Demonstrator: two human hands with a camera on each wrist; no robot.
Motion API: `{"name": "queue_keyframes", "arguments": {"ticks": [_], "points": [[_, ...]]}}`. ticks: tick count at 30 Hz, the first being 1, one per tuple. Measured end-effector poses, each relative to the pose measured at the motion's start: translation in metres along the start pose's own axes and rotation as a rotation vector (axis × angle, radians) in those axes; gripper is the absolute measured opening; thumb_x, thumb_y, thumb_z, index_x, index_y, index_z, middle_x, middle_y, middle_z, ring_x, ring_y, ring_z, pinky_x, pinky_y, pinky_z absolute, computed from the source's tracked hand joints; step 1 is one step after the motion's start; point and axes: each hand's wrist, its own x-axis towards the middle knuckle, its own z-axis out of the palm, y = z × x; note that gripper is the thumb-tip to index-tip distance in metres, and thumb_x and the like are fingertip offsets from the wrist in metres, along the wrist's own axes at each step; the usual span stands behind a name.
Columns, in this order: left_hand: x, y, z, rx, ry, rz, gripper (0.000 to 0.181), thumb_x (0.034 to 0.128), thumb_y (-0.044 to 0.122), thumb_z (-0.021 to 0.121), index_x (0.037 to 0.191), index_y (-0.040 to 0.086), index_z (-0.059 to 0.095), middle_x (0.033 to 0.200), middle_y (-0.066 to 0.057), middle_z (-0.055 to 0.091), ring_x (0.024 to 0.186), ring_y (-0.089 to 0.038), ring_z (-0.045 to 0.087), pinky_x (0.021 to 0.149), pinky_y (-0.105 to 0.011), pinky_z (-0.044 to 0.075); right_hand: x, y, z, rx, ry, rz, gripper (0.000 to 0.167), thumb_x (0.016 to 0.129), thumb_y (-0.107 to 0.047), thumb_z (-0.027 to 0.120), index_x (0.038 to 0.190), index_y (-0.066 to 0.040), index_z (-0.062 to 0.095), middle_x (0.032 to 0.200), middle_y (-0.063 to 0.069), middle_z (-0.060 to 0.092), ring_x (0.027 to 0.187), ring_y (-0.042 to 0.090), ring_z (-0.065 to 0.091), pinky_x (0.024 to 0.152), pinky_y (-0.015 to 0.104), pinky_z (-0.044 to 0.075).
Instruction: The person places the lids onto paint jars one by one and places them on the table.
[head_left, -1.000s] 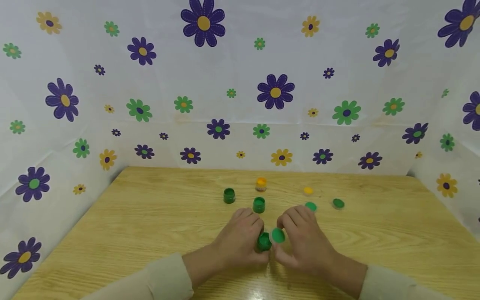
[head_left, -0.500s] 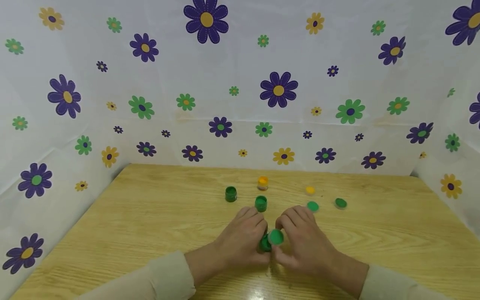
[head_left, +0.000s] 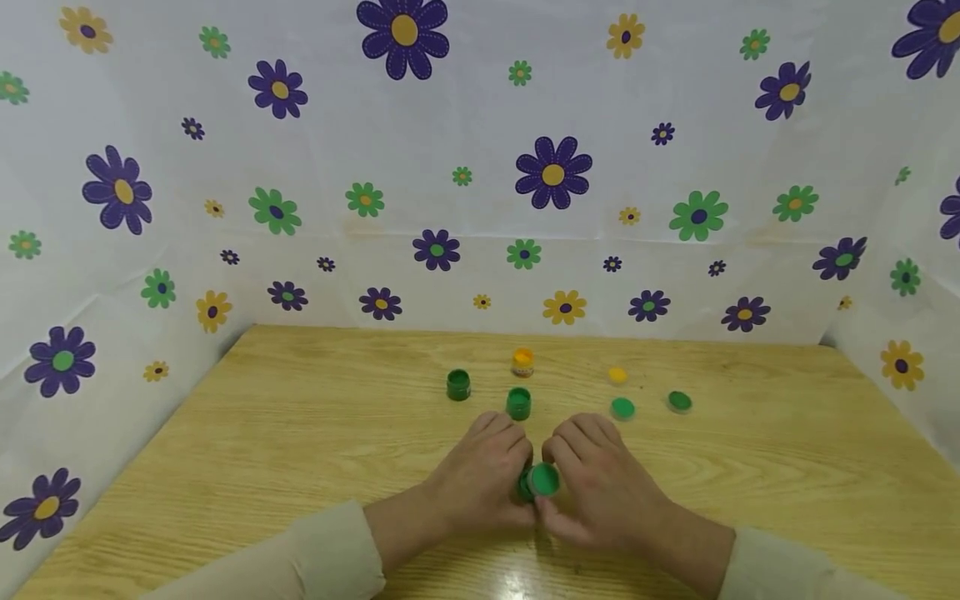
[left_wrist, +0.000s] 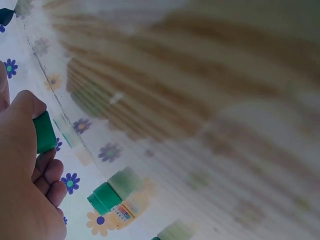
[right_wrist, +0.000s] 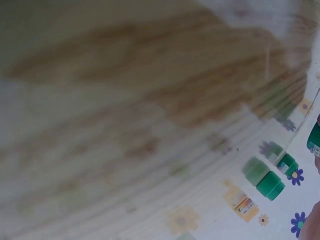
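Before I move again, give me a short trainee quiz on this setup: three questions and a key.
1. The left hand grips a green jar. What does the right hand hold: A, a jar; B, a lid; C, nothing?
2. True or false: the yellow jar stands farther from the person than the dark green jar.
3. How many lids lie on the table?

Key:
1. B, the held lid, which is green.
2. True.
3. Three: the yellow lid, the light green lid and the dark green lid.
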Motion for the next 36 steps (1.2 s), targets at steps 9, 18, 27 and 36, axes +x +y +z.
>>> {"name": "queue_keyframes", "arguments": {"ticks": [9, 18, 27, 36], "points": [[-0.002, 0.002, 0.005, -0.023, 0.016, 0.003, 0.036, 0.0745, 0.05, 0.074, 0.079, 0.018, 0.058, 0.077, 0.009, 0.053, 0.079, -0.01, 0.044, 0.083, -0.026, 0.039, -0.003, -0.002, 0.0, 0.013, -0.044, 0.021, 0.031, 0.08, -0.043, 0.065, 0.092, -0.016, 0.056, 0.091, -0.004, 0.049, 0.092, 0.017, 0.044, 0.088, 0.035, 0.036], [-0.004, 0.007, 0.005, -0.036, -0.019, 0.014, 0.038, 0.075, 0.052, 0.075, 0.08, 0.017, 0.059, 0.078, 0.009, 0.054, 0.081, -0.011, 0.047, 0.085, -0.027, 0.04, -0.009, -0.005, -0.001, 0.026, -0.1, 0.03, 0.032, 0.082, -0.045, 0.066, 0.093, -0.017, 0.056, 0.092, -0.005, 0.048, 0.093, 0.015, 0.043, 0.089, 0.035, 0.036], [-0.005, 0.017, 0.001, -0.062, -0.013, 0.018, 0.037, 0.074, 0.049, 0.076, 0.078, 0.018, 0.057, 0.077, 0.009, 0.052, 0.081, -0.01, 0.046, 0.084, -0.026, 0.039, -0.014, -0.01, -0.009, 0.047, -0.091, 0.001, 0.032, 0.082, -0.044, 0.068, 0.092, -0.017, 0.055, 0.093, -0.006, 0.048, 0.093, 0.015, 0.042, 0.088, 0.035, 0.035], [-0.003, 0.006, 0.0, -0.013, -0.012, 0.041, 0.037, 0.0712, 0.048, 0.078, 0.075, 0.016, 0.058, 0.076, 0.007, 0.053, 0.079, -0.012, 0.045, 0.082, -0.027, 0.039, -0.006, -0.001, -0.001, 0.064, -0.054, -0.043, 0.04, 0.089, -0.055, 0.064, 0.088, -0.016, 0.057, 0.087, -0.004, 0.05, 0.089, 0.016, 0.045, 0.088, 0.035, 0.036]]}}
